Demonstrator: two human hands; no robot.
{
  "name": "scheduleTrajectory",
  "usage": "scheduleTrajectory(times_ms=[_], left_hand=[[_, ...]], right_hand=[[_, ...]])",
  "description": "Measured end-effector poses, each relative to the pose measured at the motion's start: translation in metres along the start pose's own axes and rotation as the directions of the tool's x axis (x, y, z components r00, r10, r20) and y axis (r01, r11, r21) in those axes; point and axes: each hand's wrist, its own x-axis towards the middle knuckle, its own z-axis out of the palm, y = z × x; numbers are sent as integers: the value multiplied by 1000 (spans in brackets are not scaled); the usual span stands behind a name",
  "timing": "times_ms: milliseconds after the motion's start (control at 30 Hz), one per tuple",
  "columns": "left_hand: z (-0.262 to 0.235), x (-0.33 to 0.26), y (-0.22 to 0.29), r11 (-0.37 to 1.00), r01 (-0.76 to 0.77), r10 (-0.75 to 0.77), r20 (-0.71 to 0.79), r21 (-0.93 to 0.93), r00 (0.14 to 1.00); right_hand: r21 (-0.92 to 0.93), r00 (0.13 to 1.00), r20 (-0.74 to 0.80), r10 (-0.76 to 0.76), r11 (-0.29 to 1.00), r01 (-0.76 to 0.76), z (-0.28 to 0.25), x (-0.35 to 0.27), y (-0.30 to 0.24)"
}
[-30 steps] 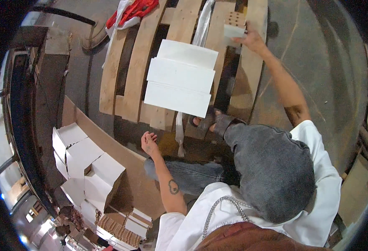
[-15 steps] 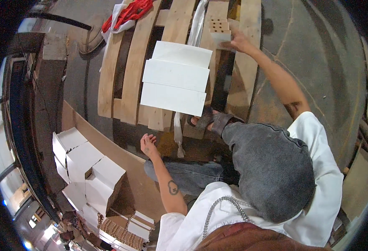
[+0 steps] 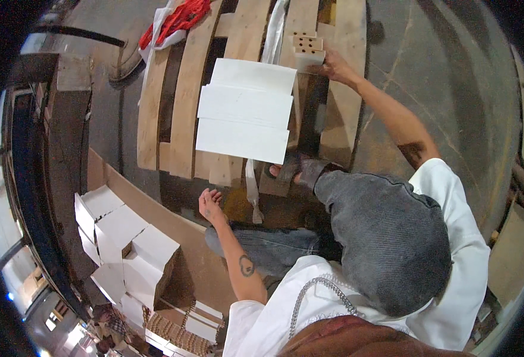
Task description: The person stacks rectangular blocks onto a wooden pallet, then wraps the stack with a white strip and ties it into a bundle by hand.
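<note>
At the far right part of the wooden pallet, my right hand (image 3: 337,66) is closed on the right side of a white block with drilled holes (image 3: 309,56). The holed face is pale wood with dark round holes; some of my fingers are hidden behind it. Left of it, three white boxes (image 3: 244,103) lie side by side in a column across the pallet slats. My left hand (image 3: 210,205) hangs above the gap between the pallet and my knee, fingers loosely bent and slightly apart, holding nothing.
The slatted pallet (image 3: 187,113) lies in front of me, with my sandalled foot (image 3: 288,171) at its near edge. A red-and-white bundle (image 3: 181,21) rests on its far left corner. At lower left, a large cardboard box (image 3: 149,205) contains white boxes (image 3: 116,229).
My right hand has brought the holed block slightly nearer to me and closer to the white boxes. My left hand stays almost still. The whole view has shifted a little.
</note>
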Motion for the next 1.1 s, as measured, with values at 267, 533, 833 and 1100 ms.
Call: scheduleTrajectory(times_ms=[267, 533, 833, 1100], left_hand=[[-14, -22, 34, 996, -75, 74, -19, -43, 997], [-1, -25, 33, 995, -75, 78, 44, -62, 996], [-6, -29, 37, 991, -57, 60, 21, -120, 998], [-7, -27, 33, 990, -103, 107, 38, -94, 994]], right_hand=[[-790, 975, 187, 118, 609, 78, -35, -26, -117], [-608, 608, 794, -11, 21, 794, -63, -59, -46], [-771, 778, 629, -13, 124, 625, -59, -81, -58], [-625, 699, -355, 621, 399, -672, -27, -63, -77]])
